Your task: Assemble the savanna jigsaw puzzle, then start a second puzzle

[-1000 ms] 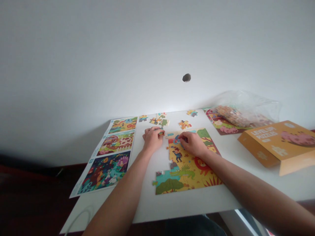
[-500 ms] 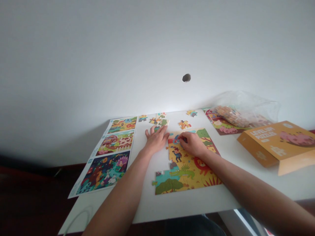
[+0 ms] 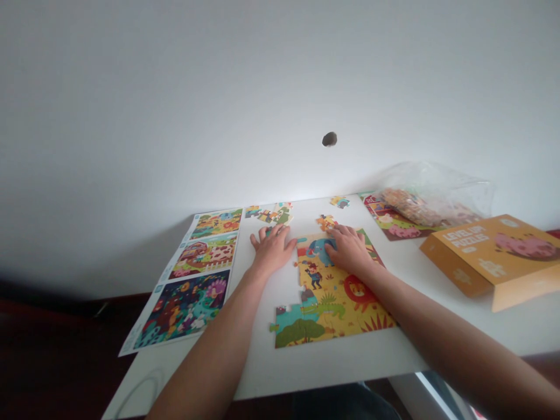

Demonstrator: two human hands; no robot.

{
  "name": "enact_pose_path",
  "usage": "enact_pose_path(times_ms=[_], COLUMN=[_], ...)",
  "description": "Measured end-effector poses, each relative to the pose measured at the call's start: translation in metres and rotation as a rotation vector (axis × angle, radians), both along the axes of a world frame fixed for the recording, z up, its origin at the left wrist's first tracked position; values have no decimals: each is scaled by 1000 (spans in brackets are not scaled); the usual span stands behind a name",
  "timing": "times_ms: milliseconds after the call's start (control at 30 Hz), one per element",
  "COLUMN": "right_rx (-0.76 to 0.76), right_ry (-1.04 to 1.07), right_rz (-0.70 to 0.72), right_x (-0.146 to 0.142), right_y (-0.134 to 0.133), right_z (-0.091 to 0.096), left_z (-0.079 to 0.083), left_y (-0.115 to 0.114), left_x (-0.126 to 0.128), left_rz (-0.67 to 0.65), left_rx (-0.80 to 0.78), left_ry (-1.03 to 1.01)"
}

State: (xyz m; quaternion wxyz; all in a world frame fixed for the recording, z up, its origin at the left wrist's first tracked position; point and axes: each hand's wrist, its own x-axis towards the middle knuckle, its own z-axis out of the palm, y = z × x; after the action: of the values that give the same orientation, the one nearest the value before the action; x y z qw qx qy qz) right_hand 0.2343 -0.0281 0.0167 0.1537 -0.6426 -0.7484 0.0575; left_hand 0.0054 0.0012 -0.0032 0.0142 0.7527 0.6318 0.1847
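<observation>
A partly joined jigsaw puzzle (image 3: 332,297) lies on the white table, showing an elephant, a lion, a crocodile and a small figure in blue. My right hand (image 3: 350,249) rests over its upper right part, fingers stretched toward a loose orange puzzle piece (image 3: 325,222) just above the top edge. My left hand (image 3: 272,248) lies with fingers spread on the table, left of the puzzle's upper left edge. Its fingertips are by loose puzzle pieces (image 3: 280,213), and a bluish piece is partly hidden under them. Neither hand holds anything that I can see.
A reference sheet (image 3: 201,274) with three pictures lies at the left. A blue and yellow piece (image 3: 340,202) is near the wall. On the right are a clear bag of pieces (image 3: 411,204), a farm picture (image 3: 398,230) and an orange puzzle box (image 3: 485,251).
My right hand has opened from a pinch over the elephant and shifted slightly up and right, uncovering the elephant. My left hand has moved a little left and down, its fingers still spread.
</observation>
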Motion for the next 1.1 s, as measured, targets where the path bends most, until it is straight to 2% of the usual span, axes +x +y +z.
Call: enact_pose_path(times_ms=[167, 267, 600, 933, 1100], right_rx=[10, 1, -6, -4, 10], right_ry=[-14, -24, -30, -29, -20], right_rz=[-5, 9, 4, 1, 9], right_x=[0, 0, 0, 0, 1], right_y=[0, 0, 0, 0, 0], right_z=[-1, -2, -1, 0, -1], left_z=[3, 4, 4, 4, 4], left_y=[-4, -5, -5, -5, -3], left_x=[3, 4, 4, 3, -1], left_rz=[-167, -211, -196, -100, -121], left_rx=[22, 9, -4, -14, -5], left_ry=[-16, -26, -41, -35, -32])
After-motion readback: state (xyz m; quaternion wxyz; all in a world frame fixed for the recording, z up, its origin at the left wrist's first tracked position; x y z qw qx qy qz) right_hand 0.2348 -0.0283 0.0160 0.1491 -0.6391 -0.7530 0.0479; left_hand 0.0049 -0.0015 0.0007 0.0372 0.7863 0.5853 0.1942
